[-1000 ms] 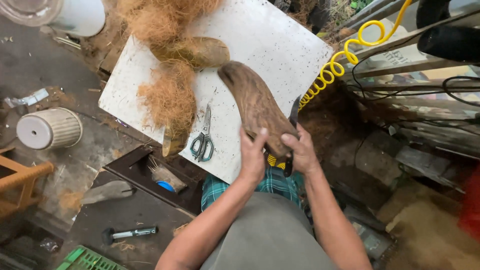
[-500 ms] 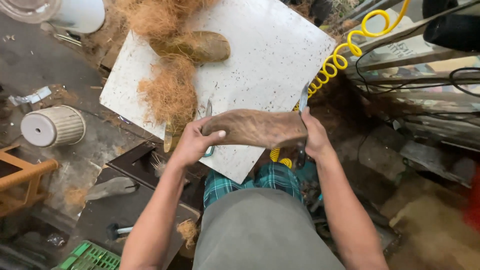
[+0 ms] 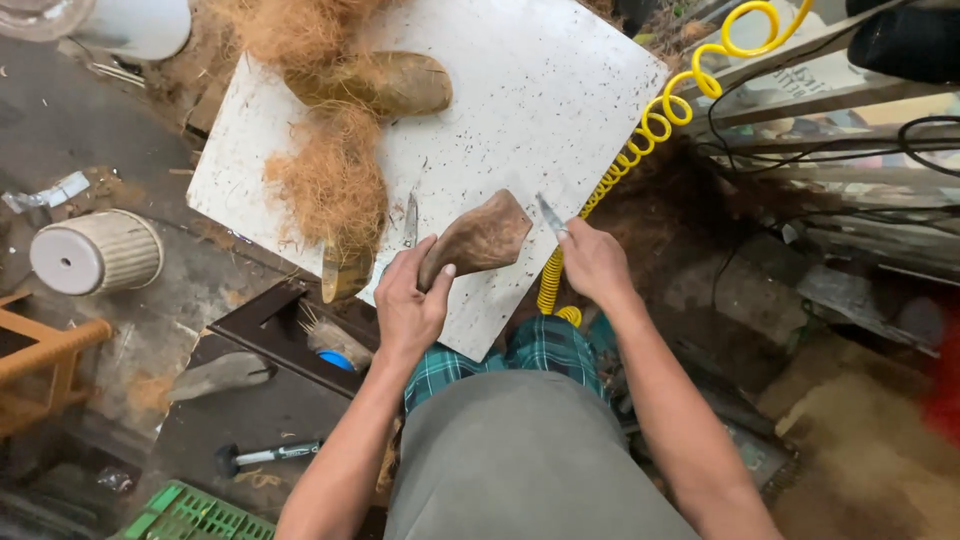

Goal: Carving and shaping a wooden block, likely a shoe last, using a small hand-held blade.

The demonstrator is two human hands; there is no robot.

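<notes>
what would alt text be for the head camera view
A person's left hand grips a brown husk piece over a speckled white board, while the right hand holds a knife beside it; coir fibre lies on the board.

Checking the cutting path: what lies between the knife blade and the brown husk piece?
In the head view, only bare speckled white board lies between the blade and the husk piece.

You are working in a rough craft workshop. Coconut fibre (image 3: 335, 185) is lying on a speckled white board (image 3: 520, 90), a yellow coiled air hose (image 3: 640, 135) is trailing beside it, and a hammer (image 3: 262, 456) is resting on the dirty floor.
</notes>
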